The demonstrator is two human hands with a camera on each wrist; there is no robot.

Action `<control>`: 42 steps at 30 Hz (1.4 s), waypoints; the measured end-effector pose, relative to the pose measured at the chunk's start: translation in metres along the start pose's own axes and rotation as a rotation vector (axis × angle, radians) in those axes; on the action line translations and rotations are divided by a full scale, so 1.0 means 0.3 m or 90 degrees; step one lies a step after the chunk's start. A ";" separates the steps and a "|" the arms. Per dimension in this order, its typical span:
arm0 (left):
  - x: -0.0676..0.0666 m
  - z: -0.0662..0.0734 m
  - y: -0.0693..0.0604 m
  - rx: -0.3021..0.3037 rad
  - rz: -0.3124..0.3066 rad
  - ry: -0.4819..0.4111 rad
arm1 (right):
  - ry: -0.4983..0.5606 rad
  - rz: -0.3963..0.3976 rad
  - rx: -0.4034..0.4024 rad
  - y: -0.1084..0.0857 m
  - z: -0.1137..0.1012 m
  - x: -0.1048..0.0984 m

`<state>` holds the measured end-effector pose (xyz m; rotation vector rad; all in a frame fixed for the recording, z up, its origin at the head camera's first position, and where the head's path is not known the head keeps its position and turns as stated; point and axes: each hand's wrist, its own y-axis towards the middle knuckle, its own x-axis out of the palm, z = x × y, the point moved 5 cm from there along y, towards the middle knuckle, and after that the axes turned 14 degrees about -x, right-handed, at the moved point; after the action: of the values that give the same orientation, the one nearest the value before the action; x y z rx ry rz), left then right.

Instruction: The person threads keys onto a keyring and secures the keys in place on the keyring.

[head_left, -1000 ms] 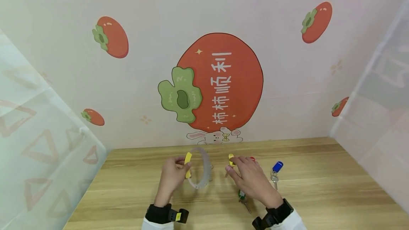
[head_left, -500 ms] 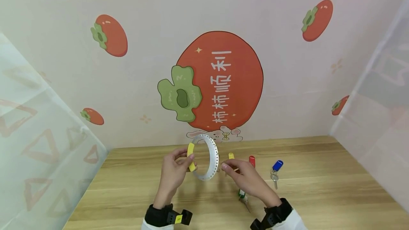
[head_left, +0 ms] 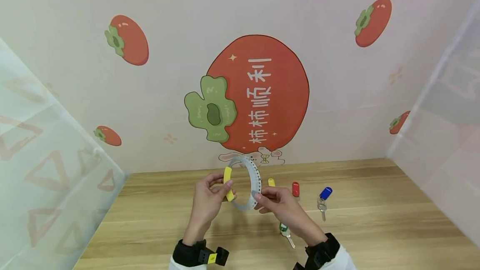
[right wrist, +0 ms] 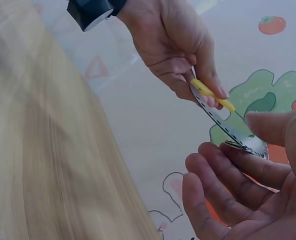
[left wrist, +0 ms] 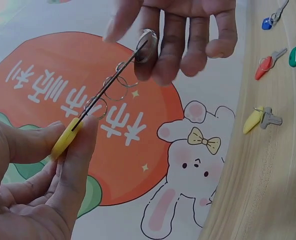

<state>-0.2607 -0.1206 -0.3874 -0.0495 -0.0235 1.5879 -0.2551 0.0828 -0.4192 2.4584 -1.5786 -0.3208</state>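
My left hand (head_left: 206,203) pinches the yellow grip (head_left: 227,184) of a flat, greyish ring with small holes (head_left: 255,180), held upright above the table. At its right edge is my right hand (head_left: 286,209). The left wrist view shows several small wire rings (left wrist: 108,87) along the large ring, and a round metal piece (left wrist: 147,46) against the right index finger. In the right wrist view the right hand (right wrist: 253,195) has loosely bent fingers, its thumb apart from them, with the large ring's end (right wrist: 253,142) between thumb and index finger.
On the wooden table (head_left: 150,220) lie a yellow tag (head_left: 271,182), a red tag (head_left: 296,189), a blue tag (head_left: 326,193) with a key, and a green tag (head_left: 283,227) with a key. A printed fabric wall (head_left: 168,74) stands behind.
The large ring and my left hand have risen and moved slightly right. My right hand has left the yellow tag and come to the ring's right edge, uncovering the red tag.
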 end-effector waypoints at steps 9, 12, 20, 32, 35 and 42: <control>0.002 -0.002 -0.001 -0.009 -0.032 0.007 | 0.025 0.016 -0.031 -0.004 -0.017 0.002; 0.004 -0.004 -0.002 -0.019 -0.045 0.013 | 0.018 0.027 -0.039 -0.006 -0.019 -0.004; 0.008 -0.012 0.000 -0.041 -0.067 0.038 | -0.018 0.062 -0.054 -0.007 -0.035 -0.024; 0.002 -0.015 -0.005 -0.045 -0.056 0.102 | -0.041 0.066 -0.052 -0.008 -0.039 -0.035; 0.001 -0.014 -0.007 -0.041 -0.054 0.122 | -0.044 0.065 -0.052 -0.008 -0.039 -0.036; -0.003 -0.020 -0.005 -0.040 -0.054 0.209 | -0.088 0.081 -0.069 -0.009 -0.047 -0.042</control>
<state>-0.2590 -0.1217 -0.3932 -0.3527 0.1782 1.4785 -0.2537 0.0961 -0.4056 2.2868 -1.7142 -0.5497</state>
